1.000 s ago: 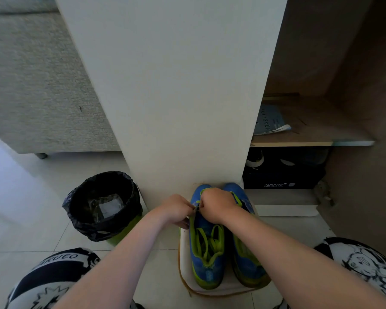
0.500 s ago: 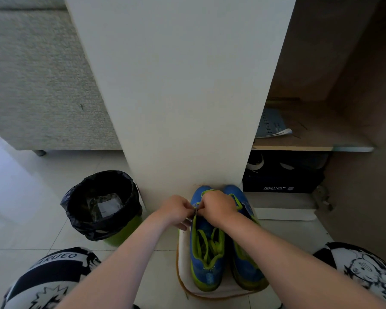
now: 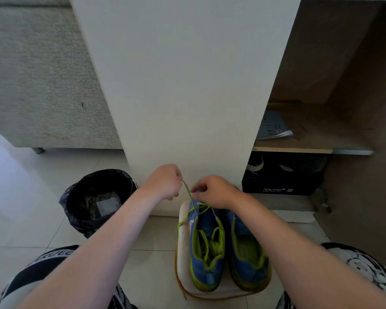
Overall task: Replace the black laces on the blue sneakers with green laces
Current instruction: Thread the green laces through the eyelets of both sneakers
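The blue sneakers [image 3: 201, 270] stand side by side on a white, round-cornered mat [image 3: 183, 248] with a brownish edge, their toes toward a smooth white panel [image 3: 176, 85]. They have mesh uppers with lime trim and padded lime collars. A thin green lace [image 3: 188, 192] rises taut from the toe end of the sneaker nearer the bin into the left hand [image 3: 163, 182], whose fingers are curled tight round it. The right hand [image 3: 212, 192] sits over that same toe, thumb and forefinger pinching the lace low down; a loose strand droops over the mat's rim. Beside the left forearm stands a round bin [image 3: 98, 197] lined with crinkled black plastic — behind it, a coarse-woven grey sofa [image 3: 42, 74]. A black shoebox [image 3: 281, 181] sits under a wooden shelf [image 3: 310, 143].
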A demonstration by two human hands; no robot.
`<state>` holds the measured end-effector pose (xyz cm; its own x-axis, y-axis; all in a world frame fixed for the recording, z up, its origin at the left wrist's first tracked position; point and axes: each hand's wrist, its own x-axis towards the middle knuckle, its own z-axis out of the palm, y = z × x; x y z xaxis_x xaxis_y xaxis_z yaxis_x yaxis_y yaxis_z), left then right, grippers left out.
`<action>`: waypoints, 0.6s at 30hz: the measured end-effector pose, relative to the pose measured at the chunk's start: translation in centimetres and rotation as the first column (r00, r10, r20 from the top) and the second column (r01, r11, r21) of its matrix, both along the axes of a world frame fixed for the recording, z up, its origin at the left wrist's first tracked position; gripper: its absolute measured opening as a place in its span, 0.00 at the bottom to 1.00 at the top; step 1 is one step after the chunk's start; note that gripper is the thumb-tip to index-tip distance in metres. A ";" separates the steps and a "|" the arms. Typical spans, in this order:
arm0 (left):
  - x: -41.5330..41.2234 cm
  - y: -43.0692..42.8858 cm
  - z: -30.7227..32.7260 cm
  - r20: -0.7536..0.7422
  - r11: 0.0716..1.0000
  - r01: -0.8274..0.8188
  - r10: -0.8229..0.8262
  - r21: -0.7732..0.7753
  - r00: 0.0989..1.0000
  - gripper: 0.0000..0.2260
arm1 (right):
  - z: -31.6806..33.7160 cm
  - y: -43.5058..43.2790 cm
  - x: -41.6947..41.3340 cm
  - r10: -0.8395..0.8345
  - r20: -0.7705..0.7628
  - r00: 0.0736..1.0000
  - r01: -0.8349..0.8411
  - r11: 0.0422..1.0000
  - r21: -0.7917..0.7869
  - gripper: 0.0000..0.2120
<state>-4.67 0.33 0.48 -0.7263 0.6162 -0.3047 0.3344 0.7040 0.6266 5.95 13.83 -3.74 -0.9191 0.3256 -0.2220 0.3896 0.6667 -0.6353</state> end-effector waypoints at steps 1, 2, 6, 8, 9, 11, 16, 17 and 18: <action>-0.1 -0.2 0.4 0.026 0.999 -0.003 0.002 0.044 1.000 0.09 | 0.4 -0.2 -0.2 0.014 0.002 1.000 -0.014 0.999 -0.031 0.11; 0.0 -0.4 0.9 0.067 0.996 -0.005 -0.001 0.093 0.998 0.08 | 0.6 -0.5 -0.3 0.024 0.002 1.000 -0.024 0.998 -0.061 0.09; 0.2 -0.6 2.0 0.278 0.962 -0.056 -0.022 0.268 0.960 0.07 | 1.3 -1.2 -0.8 0.031 -0.023 0.999 -0.033 0.998 -0.062 0.13; 0.4 -0.6 2.3 0.370 0.945 -0.129 0.008 0.302 0.929 0.06 | 2.0 -1.1 -1.3 -0.006 -0.085 0.996 -0.001 0.997 -0.076 0.15; 0.4 -0.5 2.3 0.392 0.942 -0.155 0.027 0.298 0.920 0.06 | 2.2 -0.9 -1.6 -0.036 -0.134 0.990 0.022 0.994 -0.103 0.15; 0.5 -0.3 2.1 0.385 0.950 -0.149 0.033 0.275 0.922 0.08 | 2.7 -0.6 -2.0 -0.079 -0.216 0.973 0.045 0.987 -0.155 0.14; 0.7 0.3 1.5 0.400 0.982 -0.053 -0.025 0.181 0.916 0.05 | 2.6 -0.3 -2.5 -0.177 -0.375 0.910 0.057 0.950 -0.308 0.13; 0.6 0.4 1.4 0.412 0.987 -0.034 -0.035 0.159 0.911 0.05 | 2.6 -0.3 -2.4 -0.184 -0.380 0.906 0.054 0.943 -0.328 0.13; 0.5 0.5 1.3 0.427 0.989 -0.024 -0.042 0.147 0.903 0.05 | 2.5 -0.3 -2.4 -0.184 -0.384 0.905 0.047 0.940 -0.337 0.13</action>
